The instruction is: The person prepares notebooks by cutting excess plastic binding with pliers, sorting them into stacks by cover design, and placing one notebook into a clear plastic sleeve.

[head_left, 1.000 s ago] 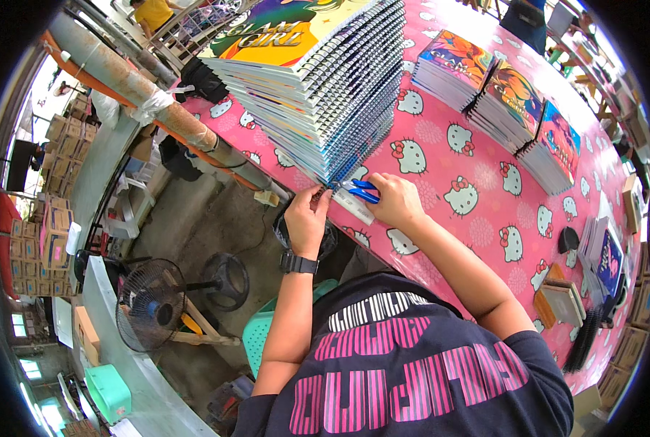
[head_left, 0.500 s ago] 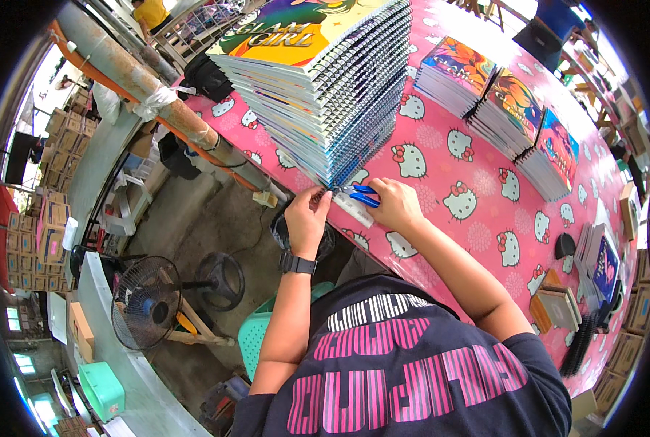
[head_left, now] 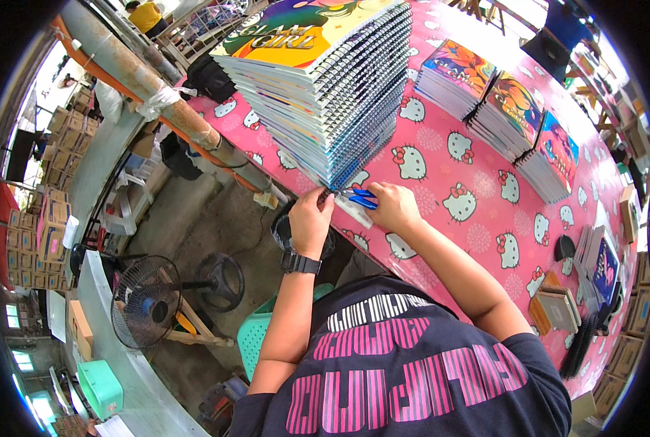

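A tall stack of spiral-bound notebooks with colourful covers stands at the table edge in front of me, its coils facing right. My right hand is closed around the blue handles of small wire cutters, whose jaws point left at the stack's lowest near corner. Beside that corner, my left hand has thumb and fingers pinched together close to the cutter tips. Whatever those fingers hold is hidden or too small to make out. A whitish strip lies on the table under the cutters.
Three shorter notebook piles sit farther right on the pink patterned table. Wooden blocks and a black brush lie near its right end. To the left are a rusty pole, a fan and a green stool.
My left hand has turned slightly, with its fingers pressed closer together. The right hand and cutters have barely shifted. The notebook stack stays in place.
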